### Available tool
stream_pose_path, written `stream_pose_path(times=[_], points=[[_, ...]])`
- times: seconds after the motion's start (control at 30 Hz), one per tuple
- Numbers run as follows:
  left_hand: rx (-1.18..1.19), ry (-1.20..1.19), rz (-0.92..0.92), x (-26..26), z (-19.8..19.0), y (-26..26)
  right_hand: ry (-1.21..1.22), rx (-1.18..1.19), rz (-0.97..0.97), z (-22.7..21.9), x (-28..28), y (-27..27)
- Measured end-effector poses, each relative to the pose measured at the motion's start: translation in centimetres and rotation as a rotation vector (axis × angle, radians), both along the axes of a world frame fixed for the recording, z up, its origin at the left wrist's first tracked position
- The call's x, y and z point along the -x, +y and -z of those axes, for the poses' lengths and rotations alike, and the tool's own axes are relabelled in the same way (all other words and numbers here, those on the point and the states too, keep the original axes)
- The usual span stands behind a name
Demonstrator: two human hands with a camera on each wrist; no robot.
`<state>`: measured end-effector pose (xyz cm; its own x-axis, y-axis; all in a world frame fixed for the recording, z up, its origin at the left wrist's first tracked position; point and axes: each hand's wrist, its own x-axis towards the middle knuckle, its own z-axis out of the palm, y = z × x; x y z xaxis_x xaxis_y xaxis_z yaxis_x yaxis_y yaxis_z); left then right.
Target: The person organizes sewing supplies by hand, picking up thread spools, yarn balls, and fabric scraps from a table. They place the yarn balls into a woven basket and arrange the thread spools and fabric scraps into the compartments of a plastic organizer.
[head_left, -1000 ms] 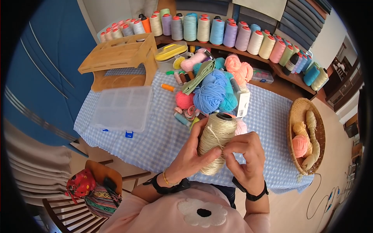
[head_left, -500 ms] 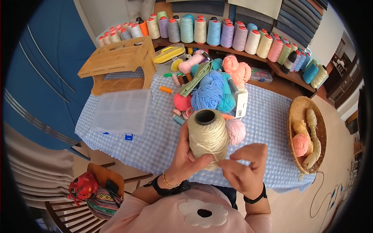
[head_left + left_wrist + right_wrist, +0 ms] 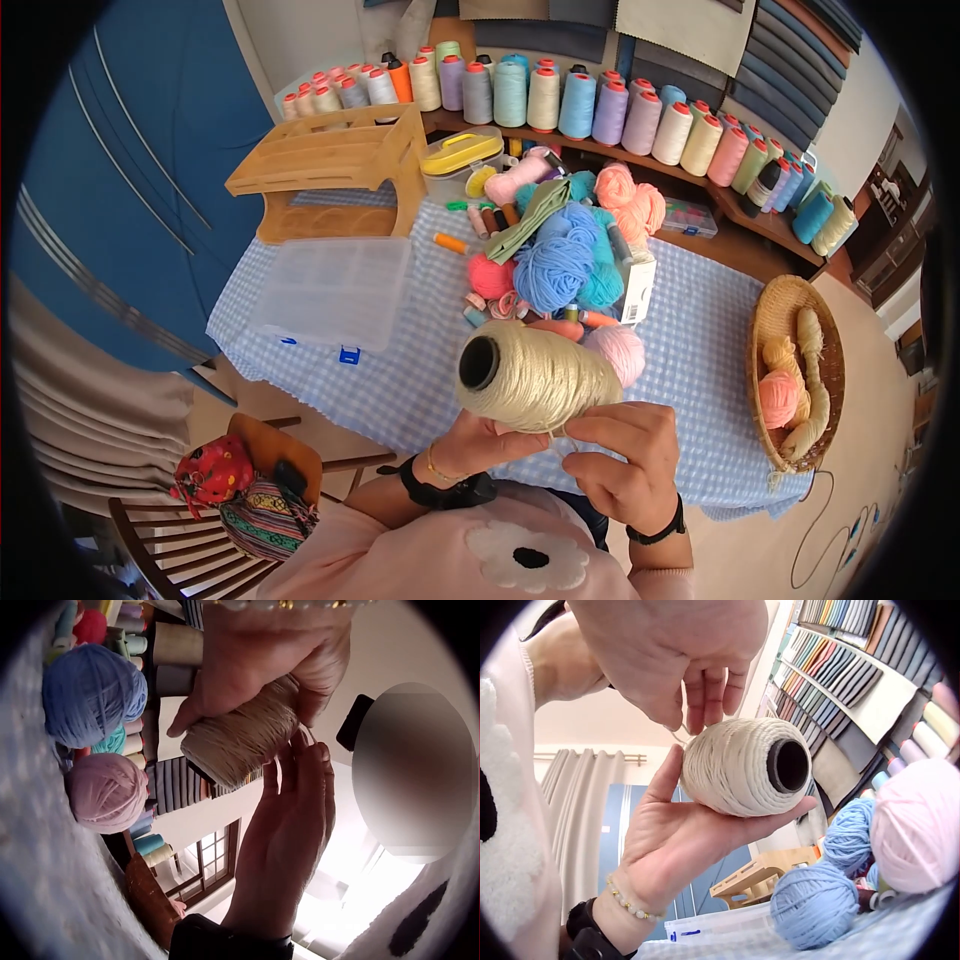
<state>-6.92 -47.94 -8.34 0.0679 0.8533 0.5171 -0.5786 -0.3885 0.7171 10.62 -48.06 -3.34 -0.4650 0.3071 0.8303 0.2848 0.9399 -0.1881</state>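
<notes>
A cone of cream yarn (image 3: pixel 540 375) is held tilted on its side over the front of the table, its dark hollow core facing left in the head view. My left hand (image 3: pixel 475 440) grips it from below, the thumb at the narrower end and the fingers along the underside, as the right wrist view shows. With thumb and fingertips, my right hand (image 3: pixel 630 460) pinches a loose strand (image 3: pixel 309 736) close against the yarn's surface. Just behind the cone sits a pale pink yarn ball (image 3: pixel 617 355).
Behind lies a pile with blue yarn (image 3: pixel 553 258), a red ball (image 3: pixel 490 277) and small spools. A clear plastic case (image 3: pixel 335 290) and wooden rack (image 3: pixel 335 165) stand left; a wicker basket (image 3: pixel 765 300) with yarn sits right. Thread cones (image 3: pixel 577 105) line the back shelf.
The cone has turned from nearly upright to lying sideways, its core end swinging left. My right hand, a little apart from the cone half a second ago, is now against it at the strand.
</notes>
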Motion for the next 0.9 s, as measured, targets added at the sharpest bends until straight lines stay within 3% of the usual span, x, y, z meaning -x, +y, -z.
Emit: stream_pose_path(times=[0.17,0.27,0.43,0.9], points=[[0.181,-0.138,0.25,0.3,0.2,-0.4,0.01,0.094,0.046,-0.5,-0.4,0.2],[0.299,-0.034,0.206,0.7,-0.2,-1.1,0.077,0.238,0.025,-0.6,-0.7,0.5],[0.225,0.031,0.18,1.5,2.3,-0.9,0.226,0.371,-0.049,-0.1,-0.8,0.6],[0.224,-0.007,0.075,0.7,1.3,-0.6,0.17,0.248,-0.059,-0.1,-1.0,-0.1]])
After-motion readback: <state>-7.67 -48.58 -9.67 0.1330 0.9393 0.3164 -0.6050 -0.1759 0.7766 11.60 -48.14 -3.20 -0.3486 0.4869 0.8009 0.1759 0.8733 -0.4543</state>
